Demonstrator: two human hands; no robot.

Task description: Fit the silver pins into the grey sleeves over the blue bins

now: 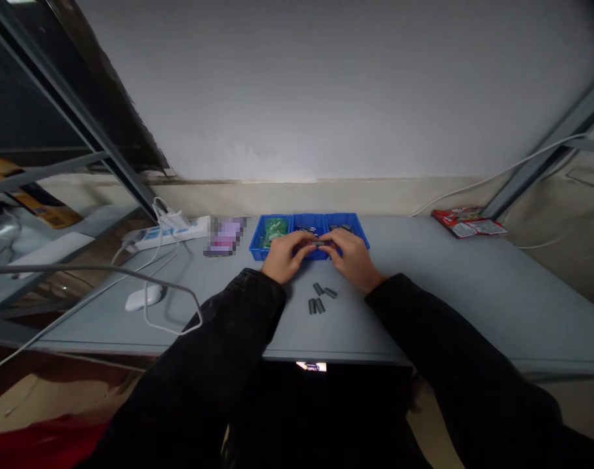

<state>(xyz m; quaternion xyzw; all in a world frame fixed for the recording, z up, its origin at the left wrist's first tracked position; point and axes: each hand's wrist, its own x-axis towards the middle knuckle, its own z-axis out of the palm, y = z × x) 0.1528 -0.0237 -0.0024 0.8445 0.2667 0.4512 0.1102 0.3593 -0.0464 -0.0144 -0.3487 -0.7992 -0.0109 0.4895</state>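
Note:
My left hand (pixel 288 255) and my right hand (pixel 352 256) meet fingertip to fingertip in front of the blue bins, pinching a small dark grey piece (pixel 319 243) between them. Behind them stand three joined blue bins: the left bin (pixel 254 248) holds green items, the middle bin (pixel 319 255) has thin metallic parts, and the right bin (pixel 360 228) contains dark grey pieces. Several dark grey pieces (pixel 320 305) lie loose on the grey table, nearer to me than my hands. Fine details of the held piece are too small to make out.
A white power strip (pixel 197 228) with plugs and cables, a blurred purple phone-like object (pixel 225 236) and a white rounded object (pixel 144 298) are on the left. A red packet (pixel 467 222) lies at the back right. Metal frame posts flank the table (pixel 453 299).

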